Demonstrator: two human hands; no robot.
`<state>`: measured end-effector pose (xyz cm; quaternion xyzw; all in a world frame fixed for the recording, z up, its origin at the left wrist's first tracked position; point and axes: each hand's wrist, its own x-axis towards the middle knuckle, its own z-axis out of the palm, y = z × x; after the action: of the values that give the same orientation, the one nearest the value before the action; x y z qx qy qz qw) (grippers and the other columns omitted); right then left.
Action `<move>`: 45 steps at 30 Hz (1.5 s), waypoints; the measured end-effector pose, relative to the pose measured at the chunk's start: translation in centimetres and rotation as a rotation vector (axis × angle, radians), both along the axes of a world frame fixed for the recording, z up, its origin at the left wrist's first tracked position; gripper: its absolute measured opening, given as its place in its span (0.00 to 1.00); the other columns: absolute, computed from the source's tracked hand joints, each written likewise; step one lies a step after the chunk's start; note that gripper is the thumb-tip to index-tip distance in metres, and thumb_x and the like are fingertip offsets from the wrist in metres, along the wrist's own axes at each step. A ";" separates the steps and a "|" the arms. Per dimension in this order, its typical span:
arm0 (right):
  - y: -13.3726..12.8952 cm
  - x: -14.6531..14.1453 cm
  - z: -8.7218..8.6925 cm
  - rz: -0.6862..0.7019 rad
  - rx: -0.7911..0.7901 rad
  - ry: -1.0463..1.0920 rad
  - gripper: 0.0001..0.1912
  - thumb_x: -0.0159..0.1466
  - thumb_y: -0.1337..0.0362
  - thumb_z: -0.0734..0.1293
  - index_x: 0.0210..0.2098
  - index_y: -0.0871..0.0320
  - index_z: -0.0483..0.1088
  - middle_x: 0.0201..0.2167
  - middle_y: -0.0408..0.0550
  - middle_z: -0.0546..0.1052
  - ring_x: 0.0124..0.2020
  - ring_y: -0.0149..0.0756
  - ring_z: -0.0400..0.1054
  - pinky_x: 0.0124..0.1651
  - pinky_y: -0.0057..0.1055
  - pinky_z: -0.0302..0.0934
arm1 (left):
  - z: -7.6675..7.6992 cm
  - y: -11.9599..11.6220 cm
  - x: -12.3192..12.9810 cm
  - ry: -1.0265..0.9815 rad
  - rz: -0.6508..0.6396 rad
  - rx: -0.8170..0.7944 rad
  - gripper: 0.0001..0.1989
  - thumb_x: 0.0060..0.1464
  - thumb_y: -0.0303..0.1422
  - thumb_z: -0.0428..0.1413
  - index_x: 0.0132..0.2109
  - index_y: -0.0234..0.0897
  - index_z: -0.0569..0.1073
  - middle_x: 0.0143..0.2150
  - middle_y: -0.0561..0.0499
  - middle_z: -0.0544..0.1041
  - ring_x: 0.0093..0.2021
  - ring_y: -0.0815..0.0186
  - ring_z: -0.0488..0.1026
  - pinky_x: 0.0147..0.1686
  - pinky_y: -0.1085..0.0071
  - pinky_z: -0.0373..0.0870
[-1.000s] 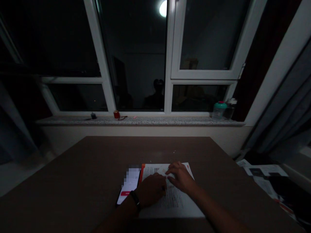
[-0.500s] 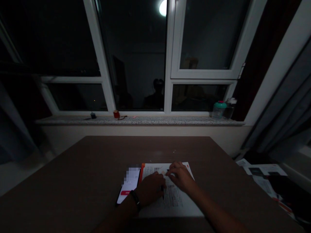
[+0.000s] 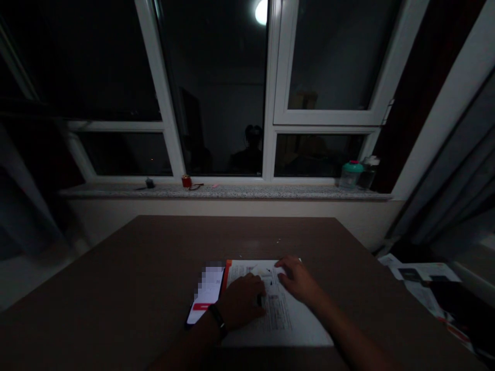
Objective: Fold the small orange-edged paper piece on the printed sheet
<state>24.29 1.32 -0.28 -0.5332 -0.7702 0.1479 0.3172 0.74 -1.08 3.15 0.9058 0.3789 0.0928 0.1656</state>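
Note:
A printed booklet (image 3: 294,324) with an orange-red left edge lies on the dark table. My left hand (image 3: 242,301), with a black band at the wrist, rests on its left half. The fingers are curled, and a small dark thing shows between them and the thumb, too dim to name. My right hand (image 3: 297,278) lies over the upper right of the page, thumb and index finger apart, with nothing seen between them. Between the hands a small pale piece (image 3: 262,270) and a tiny dark object (image 3: 271,282) are on the page.
Left of the booklet lies a phone (image 3: 204,299) with a lit screen. Small crumbs (image 3: 277,240) dot the table (image 3: 174,242). A shaker bottle with a teal lid (image 3: 351,175) and a small red jar (image 3: 186,181) stand on the windowsill. Papers (image 3: 421,281) lie beyond the right edge.
My right hand has drawn back to the right, away from the left, and its thumb and finger have parted. The tiny dark object on the page is now uncovered. My left hand barely moved.

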 end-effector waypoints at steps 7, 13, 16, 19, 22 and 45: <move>-0.4 1.3 1.1 0.042 -0.070 0.013 0.12 0.53 0.72 0.65 0.37 0.58 0.70 0.38 0.49 0.73 0.42 0.42 0.67 0.47 0.35 0.59 | 0.0 -0.1 0.2 -0.001 0.057 -0.016 0.16 0.51 0.30 0.65 0.47 0.39 0.72 0.56 0.48 0.72 0.57 0.54 0.65 0.56 0.59 0.60; -0.1 0.8 0.3 0.161 -0.031 0.052 0.08 0.54 0.74 0.66 0.32 0.57 0.71 0.37 0.48 0.73 0.45 0.42 0.66 0.49 0.35 0.57 | -0.5 0.1 0.1 -0.014 0.064 0.027 0.17 0.51 0.30 0.66 0.48 0.40 0.72 0.61 0.47 0.68 0.61 0.53 0.62 0.59 0.56 0.58; -0.1 0.5 -0.1 0.174 -0.007 0.060 0.06 0.56 0.72 0.68 0.32 0.56 0.71 0.38 0.48 0.73 0.46 0.42 0.67 0.50 0.37 0.57 | -0.5 0.0 0.1 -0.007 0.060 0.029 0.17 0.51 0.29 0.65 0.48 0.39 0.72 0.62 0.46 0.68 0.61 0.53 0.63 0.59 0.55 0.58; -0.2 0.2 -0.2 0.189 0.010 0.067 0.05 0.56 0.70 0.70 0.31 0.56 0.70 0.38 0.47 0.74 0.46 0.42 0.67 0.51 0.37 0.56 | -0.5 -0.1 0.2 0.006 0.055 0.029 0.17 0.52 0.29 0.65 0.49 0.39 0.72 0.61 0.46 0.69 0.60 0.53 0.64 0.59 0.55 0.59; -0.4 -0.2 -0.4 0.167 0.003 0.094 0.06 0.57 0.70 0.70 0.32 0.56 0.69 0.37 0.45 0.75 0.44 0.40 0.68 0.49 0.35 0.57 | -0.4 -0.1 0.3 0.017 0.050 0.024 0.19 0.53 0.30 0.65 0.51 0.38 0.72 0.60 0.46 0.70 0.59 0.54 0.65 0.59 0.56 0.59; 0.1 -2.1 -0.5 0.282 0.237 -0.090 0.09 0.61 0.76 0.59 0.28 0.56 0.62 0.28 0.46 0.69 0.36 0.39 0.64 0.41 0.32 0.58 | 0.1 -0.4 0.7 -0.009 -0.011 -0.031 0.15 0.52 0.31 0.65 0.47 0.39 0.74 0.53 0.48 0.73 0.56 0.55 0.66 0.56 0.61 0.62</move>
<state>22.21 1.44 -0.81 -0.3853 -0.8626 0.0753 0.3190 1.40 -1.50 3.27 0.9047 0.3747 0.0902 0.1817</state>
